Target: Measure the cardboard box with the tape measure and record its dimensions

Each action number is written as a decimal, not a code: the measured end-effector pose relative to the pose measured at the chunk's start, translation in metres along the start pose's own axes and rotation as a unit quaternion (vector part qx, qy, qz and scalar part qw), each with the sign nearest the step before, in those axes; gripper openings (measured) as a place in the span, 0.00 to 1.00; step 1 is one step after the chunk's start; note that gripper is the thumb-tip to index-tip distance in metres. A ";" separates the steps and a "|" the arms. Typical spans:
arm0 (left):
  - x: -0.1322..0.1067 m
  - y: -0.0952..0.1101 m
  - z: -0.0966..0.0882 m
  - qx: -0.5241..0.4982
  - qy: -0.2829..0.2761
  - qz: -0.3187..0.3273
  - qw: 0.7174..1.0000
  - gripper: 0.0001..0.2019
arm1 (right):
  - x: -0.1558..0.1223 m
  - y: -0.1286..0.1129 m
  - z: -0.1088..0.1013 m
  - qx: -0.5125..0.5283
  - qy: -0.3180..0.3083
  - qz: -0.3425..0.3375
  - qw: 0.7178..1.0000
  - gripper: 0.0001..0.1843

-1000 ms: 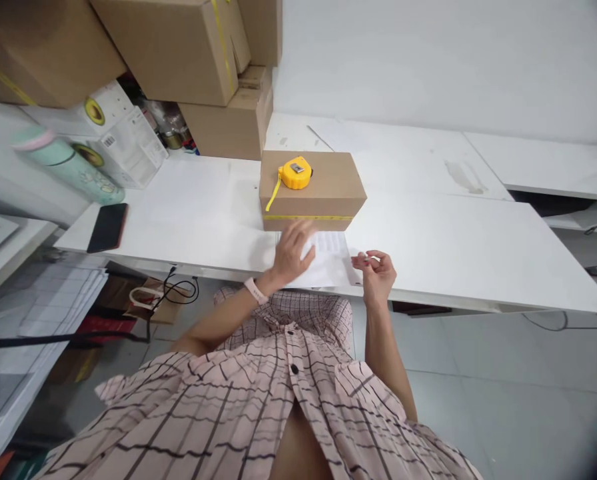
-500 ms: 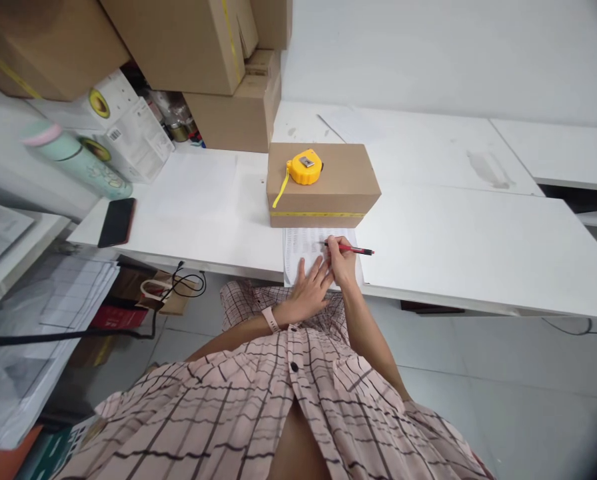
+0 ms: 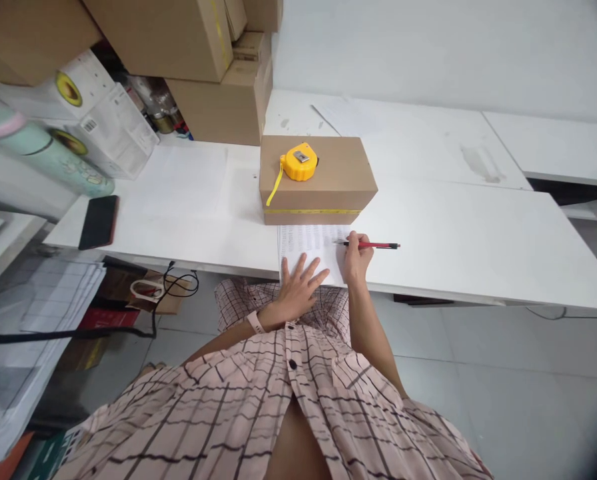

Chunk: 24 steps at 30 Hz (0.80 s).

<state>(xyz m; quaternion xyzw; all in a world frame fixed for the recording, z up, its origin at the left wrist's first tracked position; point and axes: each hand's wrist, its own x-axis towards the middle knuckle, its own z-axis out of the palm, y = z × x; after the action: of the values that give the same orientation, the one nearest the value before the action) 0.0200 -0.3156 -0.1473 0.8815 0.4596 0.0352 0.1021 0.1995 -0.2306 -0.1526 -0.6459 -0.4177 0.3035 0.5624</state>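
While the printed sheet (image 3: pixel 308 241) is held down by the spread fingers of the left hand (image 3: pixel 298 290), just in front of the cardboard box (image 3: pixel 311 218), the red pen (image 3: pixel 386 245) is pinched between the fingers of the right hand (image 3: pixel 357 261), before the box's right part, with its tip pointed left over the sheet. Only a narrow strip of the surface (image 3: pixel 453 240) is left between the box and the front edge, and this is spanned by the sheet; whether its far end is tucked under the box cannot be told. Wide room is given to the box's right. On top of the box, left of its middle, a yellow tape measure (image 3: pixel 300 163) is set. Well left of the box, a phone (image 3: pixel 98 222) is laid near the front edge; behind-left, room is closed off by stacked cartons (image 3: pixel 218 107).
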 end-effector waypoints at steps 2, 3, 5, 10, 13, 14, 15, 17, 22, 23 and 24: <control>-0.006 -0.005 0.002 0.003 0.004 -0.009 1.000 0.37 | 0.001 0.000 0.000 0.017 0.013 0.016 1.000 0.24; -0.008 -0.007 0.003 0.005 0.007 -0.010 1.000 0.38 | 0.001 0.000 0.000 0.026 0.018 0.022 0.999 0.24; -0.012 -0.010 0.006 0.010 0.015 -0.009 1.000 0.38 | 0.001 0.000 0.000 0.034 0.033 0.031 0.998 0.25; -0.013 -0.011 0.011 0.013 0.031 -0.007 0.999 0.39 | 0.002 0.001 0.000 0.026 0.056 0.041 0.997 0.25; -0.012 -0.012 0.010 0.008 0.028 -0.010 1.000 0.40 | 0.002 0.002 0.000 0.026 0.052 0.037 0.998 0.25; -0.012 -0.012 0.010 0.006 0.027 -0.010 1.000 0.40 | 0.001 0.002 0.000 0.023 0.052 0.033 0.998 0.25; -0.012 -0.012 0.010 0.004 0.025 -0.010 1.000 0.40 | 0.001 0.002 0.000 0.019 0.052 0.029 0.998 0.25; -0.013 -0.012 0.009 0.002 0.024 -0.010 1.000 0.40 | 0.000 0.002 0.000 0.010 0.054 0.019 0.998 0.25; -0.007 -0.001 0.005 0.003 0.015 -0.008 1.000 0.39 | -0.004 -0.002 0.000 0.041 -0.035 -0.021 0.998 0.19; -0.003 0.003 0.004 0.004 0.009 -0.002 1.000 0.38 | -0.004 -0.003 0.000 0.044 -0.067 -0.028 0.996 0.19; 0.002 0.007 0.002 0.004 0.004 0.007 1.000 0.38 | -0.005 -0.003 0.001 0.042 -0.093 -0.034 0.994 0.18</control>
<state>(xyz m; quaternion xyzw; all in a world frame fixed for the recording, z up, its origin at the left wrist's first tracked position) 0.0270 -0.3180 -0.1481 0.8850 0.4538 0.0379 0.0968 0.1960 -0.2342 -0.1499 -0.5762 -0.4763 0.3605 0.5578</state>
